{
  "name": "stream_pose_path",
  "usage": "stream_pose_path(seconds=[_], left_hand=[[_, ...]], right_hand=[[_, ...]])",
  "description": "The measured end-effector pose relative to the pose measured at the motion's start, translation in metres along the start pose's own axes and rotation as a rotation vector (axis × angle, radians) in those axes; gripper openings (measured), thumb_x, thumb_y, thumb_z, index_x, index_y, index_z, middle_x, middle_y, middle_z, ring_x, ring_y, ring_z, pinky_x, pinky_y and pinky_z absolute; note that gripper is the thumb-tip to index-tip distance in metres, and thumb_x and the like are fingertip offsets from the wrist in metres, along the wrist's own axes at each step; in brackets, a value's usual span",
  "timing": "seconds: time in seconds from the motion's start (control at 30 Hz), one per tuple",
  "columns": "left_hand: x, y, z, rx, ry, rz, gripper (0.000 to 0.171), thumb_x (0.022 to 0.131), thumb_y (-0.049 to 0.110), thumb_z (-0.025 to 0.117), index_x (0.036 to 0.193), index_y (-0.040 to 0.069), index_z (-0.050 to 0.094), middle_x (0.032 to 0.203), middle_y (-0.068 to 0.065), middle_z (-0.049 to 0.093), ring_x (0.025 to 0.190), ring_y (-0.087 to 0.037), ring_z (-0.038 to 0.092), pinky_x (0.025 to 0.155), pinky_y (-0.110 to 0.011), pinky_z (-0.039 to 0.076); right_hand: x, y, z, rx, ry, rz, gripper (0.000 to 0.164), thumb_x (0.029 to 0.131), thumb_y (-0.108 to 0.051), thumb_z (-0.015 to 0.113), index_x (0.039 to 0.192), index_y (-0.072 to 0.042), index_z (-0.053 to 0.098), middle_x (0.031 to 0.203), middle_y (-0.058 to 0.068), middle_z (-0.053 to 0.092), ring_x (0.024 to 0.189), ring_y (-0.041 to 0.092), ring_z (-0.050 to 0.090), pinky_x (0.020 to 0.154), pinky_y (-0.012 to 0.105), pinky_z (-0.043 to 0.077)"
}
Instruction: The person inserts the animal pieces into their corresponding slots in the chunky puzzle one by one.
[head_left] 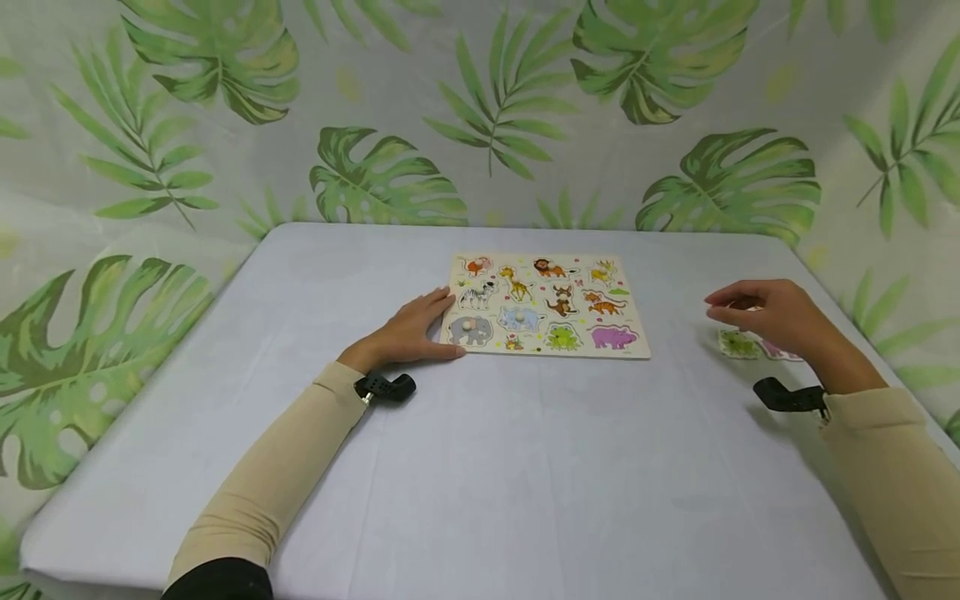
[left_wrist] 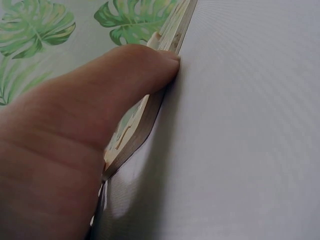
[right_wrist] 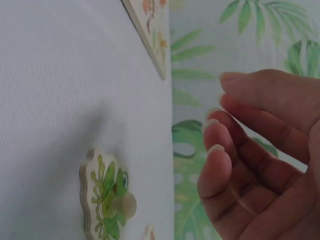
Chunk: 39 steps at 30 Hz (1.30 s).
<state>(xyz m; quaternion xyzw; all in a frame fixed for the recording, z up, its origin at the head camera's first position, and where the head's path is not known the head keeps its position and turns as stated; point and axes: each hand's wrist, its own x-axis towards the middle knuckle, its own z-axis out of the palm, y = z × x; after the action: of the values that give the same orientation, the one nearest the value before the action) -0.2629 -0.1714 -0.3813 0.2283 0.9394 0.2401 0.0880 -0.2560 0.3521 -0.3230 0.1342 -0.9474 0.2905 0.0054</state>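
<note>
A wooden animal puzzle board [head_left: 581, 342] lies flat near the back of the white table. My left hand [head_left: 411, 329] rests at its near left corner, fingers along the left edge. In the left wrist view the thumb [left_wrist: 135, 70] touches the board's edge. Knobs stand on several animals, among them the grey elephant [head_left: 459, 332] and the blue one [head_left: 517, 319]. My right hand [head_left: 776, 321] hovers at the right with bent fingers and nothing between them. Below it lies a frog piece [right_wrist: 107, 200] with a round knob, and beside that a pink piece [head_left: 783, 353], partly hidden by the hand.
The white-covered table [head_left: 480, 467] runs up to a leaf-print cloth [head_left: 495, 100] hanging behind and at the sides. Each wrist wears a black camera, such as the right one [head_left: 783, 396].
</note>
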Motion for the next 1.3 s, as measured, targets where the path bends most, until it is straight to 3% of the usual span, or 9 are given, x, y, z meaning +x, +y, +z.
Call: stream_pose_path(seconds=[0.2,0.37,0.63,0.77,0.87,1.0,1.1,1.3], left_hand=[[0.001,-0.002,0.002,0.01,0.009,0.001,0.099,0.081,0.059,0.066,0.155,0.012,0.019,0.162,-0.003,0.009,0.147,-0.028,0.007,0.116,-0.051,0.01],[0.001,-0.003,0.004,0.021,0.009,0.003,0.1,0.081,0.06,0.065,0.155,0.012,0.019,0.162,-0.004,0.009,0.148,-0.027,0.007,0.116,-0.051,0.012],[0.0,-0.002,0.003,0.016,0.015,0.018,0.1,0.08,0.06,0.066,0.155,0.011,0.02,0.162,-0.006,0.01,0.147,-0.029,0.008,0.116,-0.052,0.012],[0.0,-0.002,0.002,0.015,0.015,0.023,0.1,0.081,0.06,0.065,0.155,0.01,0.02,0.162,-0.006,0.01,0.147,-0.03,0.008,0.116,-0.052,0.012],[0.0,-0.003,0.002,0.028,0.018,0.022,0.1,0.081,0.061,0.065,0.155,0.011,0.02,0.162,-0.006,0.011,0.147,-0.029,0.008,0.116,-0.052,0.013],[0.0,-0.004,0.001,0.041,0.015,0.02,0.101,0.081,0.061,0.065,0.155,0.011,0.019,0.162,-0.005,0.01,0.147,-0.03,0.008,0.116,-0.051,0.012],[0.002,-0.004,0.001,0.043,0.015,0.023,0.101,0.08,0.061,0.065,0.155,0.011,0.019,0.162,-0.005,0.01,0.147,-0.031,0.008,0.116,-0.051,0.012],[0.001,-0.002,0.001,0.04,0.015,0.019,0.101,0.08,0.06,0.066,0.155,0.011,0.019,0.162,-0.005,0.01,0.147,-0.031,0.009,0.116,-0.051,0.012]], right_hand=[[-0.001,0.01,-0.001,0.059,-0.072,0.06,0.045,0.091,-0.042,0.065,0.121,-0.009,0.066,0.109,0.013,0.067,0.063,0.028,0.053,0.044,0.038,0.043],[-0.003,0.02,-0.002,0.038,-0.097,0.078,0.047,0.092,-0.042,0.064,0.121,-0.006,0.066,0.11,0.015,0.067,0.073,0.025,0.057,0.048,0.037,0.046],[-0.005,0.035,-0.006,0.073,-0.154,0.086,0.043,0.092,-0.038,0.065,0.117,-0.003,0.066,0.08,0.018,0.064,0.05,0.028,0.049,0.043,0.036,0.043],[-0.004,0.043,-0.009,0.086,-0.162,0.075,0.041,0.092,-0.035,0.066,0.115,-0.001,0.067,0.113,0.027,0.061,0.053,0.026,0.051,0.045,0.034,0.043],[-0.003,0.047,-0.008,0.092,-0.161,0.052,0.037,0.093,-0.031,0.066,0.113,0.0,0.068,0.121,0.027,0.058,0.053,0.026,0.051,0.045,0.033,0.043],[-0.003,0.049,-0.007,0.067,-0.171,0.055,0.035,0.092,-0.029,0.067,0.111,0.0,0.069,0.088,0.013,0.067,0.055,0.022,0.053,0.047,0.032,0.044],[-0.003,0.05,-0.008,0.035,-0.184,0.071,0.036,0.091,-0.03,0.068,0.111,0.0,0.069,0.079,0.006,0.065,0.059,0.019,0.054,0.05,0.031,0.045],[-0.004,0.048,-0.01,0.027,-0.2,0.086,0.037,0.09,-0.03,0.069,0.11,0.001,0.07,0.078,0.006,0.065,0.061,0.019,0.056,0.052,0.031,0.047]])
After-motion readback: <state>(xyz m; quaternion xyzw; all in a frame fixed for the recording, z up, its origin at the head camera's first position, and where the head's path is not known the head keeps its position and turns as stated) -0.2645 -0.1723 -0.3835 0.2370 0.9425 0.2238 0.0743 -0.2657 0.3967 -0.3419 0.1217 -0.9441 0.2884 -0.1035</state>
